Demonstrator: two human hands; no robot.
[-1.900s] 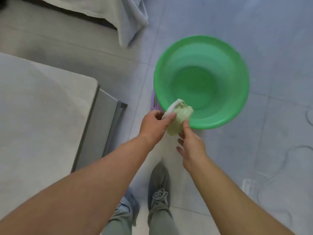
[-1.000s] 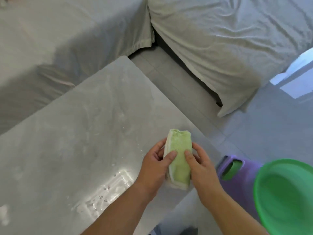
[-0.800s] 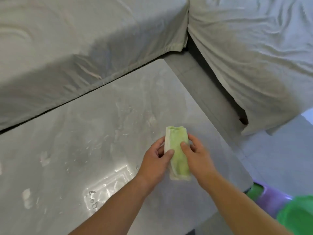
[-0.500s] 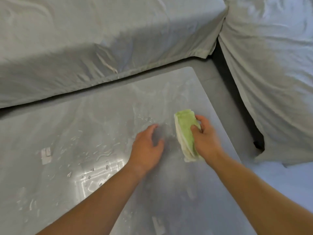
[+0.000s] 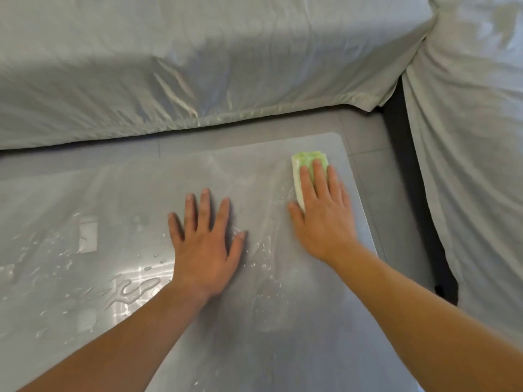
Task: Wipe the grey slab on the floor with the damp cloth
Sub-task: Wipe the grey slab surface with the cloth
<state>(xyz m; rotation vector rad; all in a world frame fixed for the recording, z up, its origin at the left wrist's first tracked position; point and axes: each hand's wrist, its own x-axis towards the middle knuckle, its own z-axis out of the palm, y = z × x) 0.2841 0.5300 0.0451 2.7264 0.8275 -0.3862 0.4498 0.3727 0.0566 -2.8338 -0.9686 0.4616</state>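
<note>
The grey slab (image 5: 141,193) fills most of the view, with water drops and streaks across its surface. A folded green and white cloth (image 5: 304,162) lies near the slab's far right corner. My right hand (image 5: 322,210) presses flat on the cloth with straight fingers, covering most of it. My left hand (image 5: 205,244) rests flat on the slab's middle, fingers spread, holding nothing.
Grey fabric-covered furniture (image 5: 198,66) runs along the slab's far edge, and more of it (image 5: 467,137) stands to the right. A narrow strip of tiled floor (image 5: 368,154) separates them from the slab.
Both hands carried the cloth from the green basin to the slab. The left hand let go and settled flat on the slab. The right hand pushed the cloth toward the far right corner.
</note>
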